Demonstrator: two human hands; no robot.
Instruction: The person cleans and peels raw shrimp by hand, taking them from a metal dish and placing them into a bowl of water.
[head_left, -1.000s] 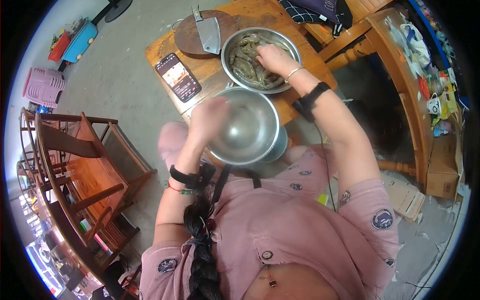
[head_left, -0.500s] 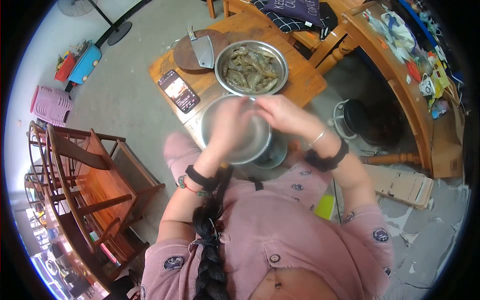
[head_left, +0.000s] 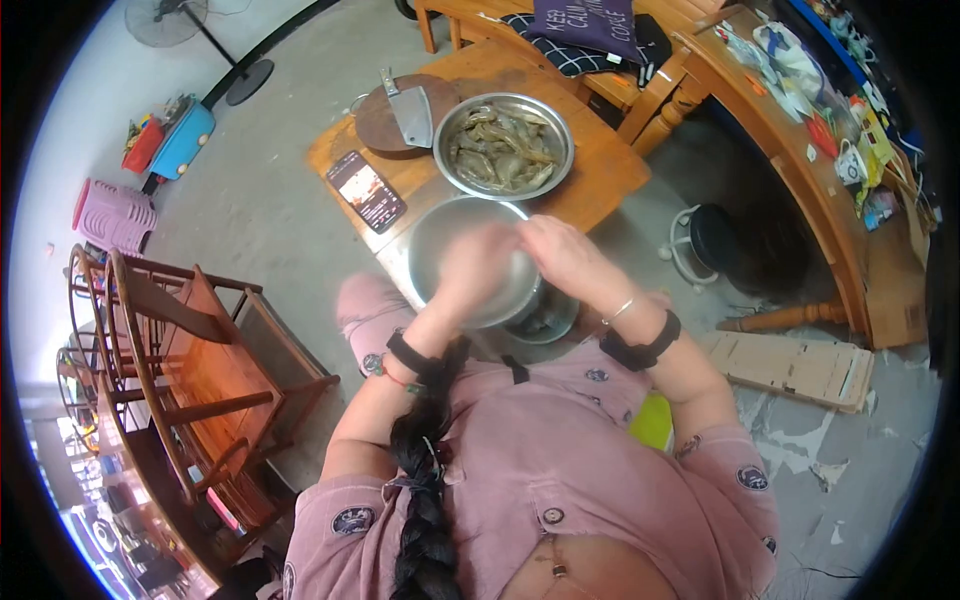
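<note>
Both hands meet above a shiny steel bowl (head_left: 428, 272) at the near edge of the small wooden table. My left hand (head_left: 474, 264) is smeared by motion, and its fingers cannot be made out. Beside it, my right hand (head_left: 562, 252) has its fingers drawn together over the bowl's right rim; whatever they pinch is too small or hidden to name. Just beyond, a steel basin (head_left: 566, 150) holds many raw grey shrimp (head_left: 505, 148). Under the right side of the near bowl, a clear greenish container (head_left: 560, 325) partly shows, its contents unclear.
A cleaver (head_left: 411, 115) rests on a round chopping board (head_left: 372, 125) at the table's far left. A lit phone (head_left: 366, 190) lies near the left edge. Wooden chairs (head_left: 215, 370) stand left; a black stool (head_left: 715, 238) and a cluttered wooden table (head_left: 775, 150) are right.
The hands stay over the near bowl, still moving; the right hand's fingertips have shifted slightly right and down. The whole view has tilted a little.
</note>
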